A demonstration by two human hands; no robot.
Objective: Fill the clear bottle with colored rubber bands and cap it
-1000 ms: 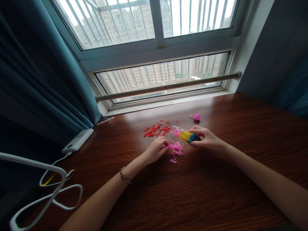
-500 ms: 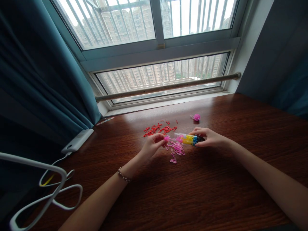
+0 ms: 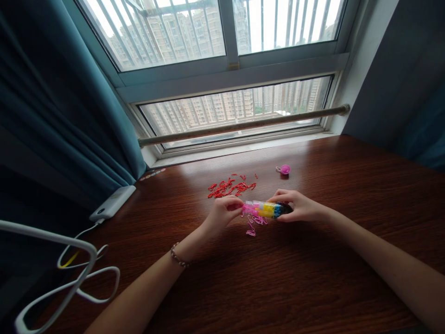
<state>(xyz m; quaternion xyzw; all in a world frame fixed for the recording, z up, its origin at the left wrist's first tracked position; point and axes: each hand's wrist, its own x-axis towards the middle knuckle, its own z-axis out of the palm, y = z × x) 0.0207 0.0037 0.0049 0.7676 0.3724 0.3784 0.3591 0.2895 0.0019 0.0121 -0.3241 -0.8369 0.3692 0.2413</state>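
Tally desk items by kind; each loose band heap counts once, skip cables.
Clear plastic tube of coloured bands: 1
Round pink plastic cap: 1
White power bank: 1
Heaps of loose rubber bands: 2, red heap and pink heap
Total: 5

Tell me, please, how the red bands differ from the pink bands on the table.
The red bands spread wide; the pink bands are a smaller clump. The red bands lie untouched nearer the window; the pink bands lie just beneath the tube, which the right hand holds and the left hand meets. Both are loose loops on the table.
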